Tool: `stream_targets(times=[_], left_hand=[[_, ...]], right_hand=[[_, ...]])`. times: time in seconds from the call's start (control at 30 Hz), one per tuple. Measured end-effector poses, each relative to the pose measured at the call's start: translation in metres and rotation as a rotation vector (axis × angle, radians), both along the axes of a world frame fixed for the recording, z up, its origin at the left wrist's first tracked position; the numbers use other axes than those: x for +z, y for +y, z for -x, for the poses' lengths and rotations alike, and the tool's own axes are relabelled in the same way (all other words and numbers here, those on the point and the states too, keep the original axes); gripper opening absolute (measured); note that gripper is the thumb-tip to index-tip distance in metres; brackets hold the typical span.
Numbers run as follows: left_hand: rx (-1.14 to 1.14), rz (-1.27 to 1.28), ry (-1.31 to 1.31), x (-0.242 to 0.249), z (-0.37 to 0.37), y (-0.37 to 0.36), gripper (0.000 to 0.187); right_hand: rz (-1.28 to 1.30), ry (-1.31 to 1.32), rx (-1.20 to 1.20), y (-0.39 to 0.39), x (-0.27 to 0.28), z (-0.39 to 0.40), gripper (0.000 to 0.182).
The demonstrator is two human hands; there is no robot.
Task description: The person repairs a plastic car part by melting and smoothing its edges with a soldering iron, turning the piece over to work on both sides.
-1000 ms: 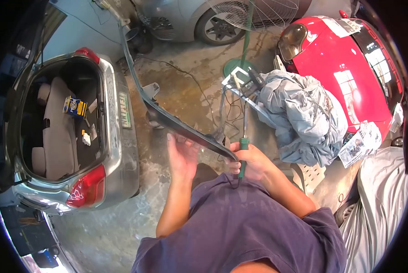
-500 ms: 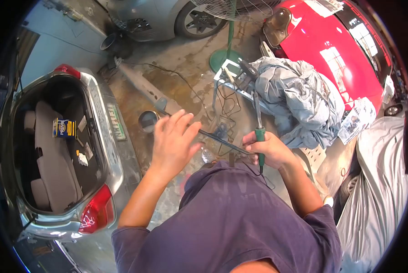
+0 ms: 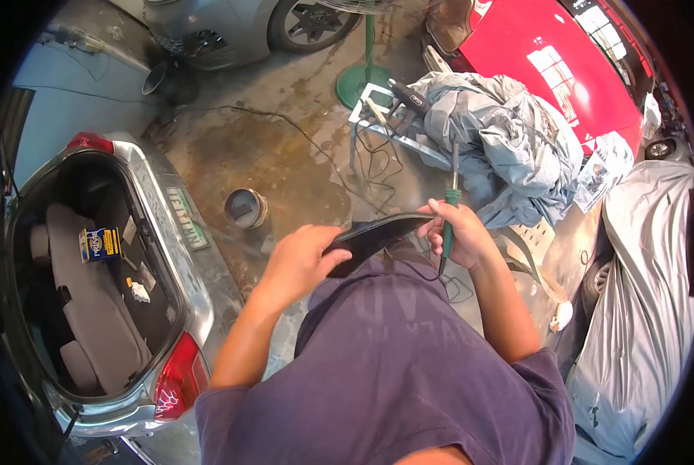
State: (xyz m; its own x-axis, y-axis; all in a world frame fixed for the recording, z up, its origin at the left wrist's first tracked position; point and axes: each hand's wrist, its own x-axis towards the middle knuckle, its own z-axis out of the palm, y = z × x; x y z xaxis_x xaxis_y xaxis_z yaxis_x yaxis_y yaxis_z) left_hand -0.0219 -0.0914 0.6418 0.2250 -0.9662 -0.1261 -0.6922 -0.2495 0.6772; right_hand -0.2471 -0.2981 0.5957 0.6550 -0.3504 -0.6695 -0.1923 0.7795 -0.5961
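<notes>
Main risk I see: that soldering iron [image 3: 450, 203] in the right hand [image 3: 459, 232] sits tip-up right beside the black plastic trim piece [image 3: 374, 235], so one slip could melt it or burn a finger. Right hand is fisted round the green handle; left hand [image 3: 304, 260] curls over the trim's near end, trim spanning between both hands at chest height

Black curved trim strip [image 3: 374, 235]: long, glossy, slightly bowed, lying roughly level across front of purple shirt, off floor. Green-handled soldering iron [image 3: 449, 208]: upright, metal shaft pointing up, thin cord dangling below handle, right beside strip's right end.
</notes>
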Motion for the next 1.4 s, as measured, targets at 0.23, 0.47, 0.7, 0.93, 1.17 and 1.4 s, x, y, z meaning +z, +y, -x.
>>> stream_targets(times=[0.23, 0.47, 0.7, 0.93, 1.17, 1.4], left_hand=[[0.050, -0.162, 0.030, 0.019, 0.010, -0.007, 0.043], [0.003, -0.162, 0.131, 0.016, -0.006, -0.024, 0.043], [-0.013, -0.204, 0.301, 0.011, -0.015, -0.026, 0.037], [-0.016, -0.218, 0.306, 0.011, -0.027, -0.015, 0.037], [0.008, -0.214, 0.231, 0.026, -0.033, 0.005, 0.033], [-0.079, 0.130, -0.108, -0.008, -0.029, 0.045, 0.018]], right_hand=[[0.050, -0.016, -0.069, 0.001, -0.016, 0.013, 0.029], [0.032, -0.017, -0.186, 0.004, -0.016, 0.010, 0.027], [0.029, -0.006, -0.220, 0.013, -0.010, 0.011, 0.027], [0.040, -0.046, -0.210, 0.026, -0.005, 0.008, 0.026], [0.065, -0.081, -0.198, 0.043, 0.011, 0.001, 0.024], [0.219, -0.019, -0.052, 0.071, 0.038, -0.005, 0.018]])
